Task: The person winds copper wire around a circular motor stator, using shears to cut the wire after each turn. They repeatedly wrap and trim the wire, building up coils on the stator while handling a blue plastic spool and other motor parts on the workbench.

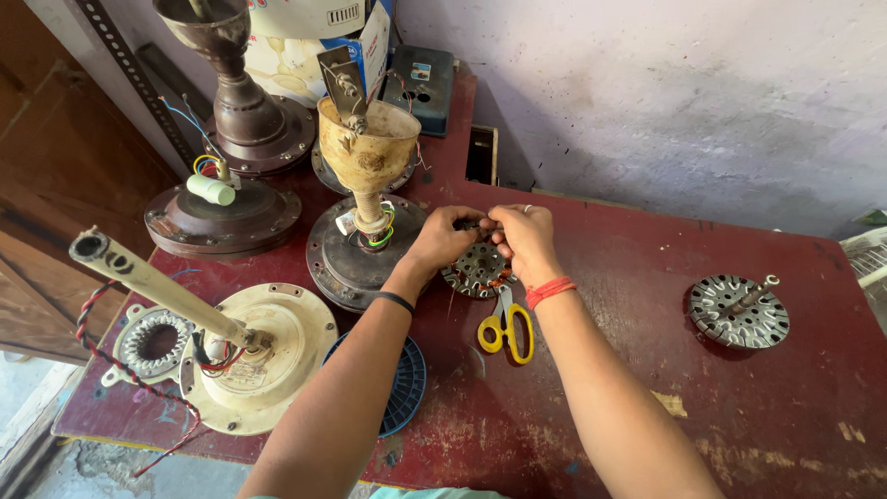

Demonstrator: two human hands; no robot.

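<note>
A round fan stator with copper windings lies on the dark red table. My left hand and my right hand meet above its far edge, fingers pinched together on something small, probably a wire; what they pinch is hidden. A black band circles my left wrist, red thread my right. Yellow-handled scissors lie just in front of the stator, between my forearms.
Several ceiling fan motors crowd the left: a cream one with a long rod, brown ones, one with a tan cup. A blue ribbed disc lies under my left arm. A metal rotor with shaft sits right.
</note>
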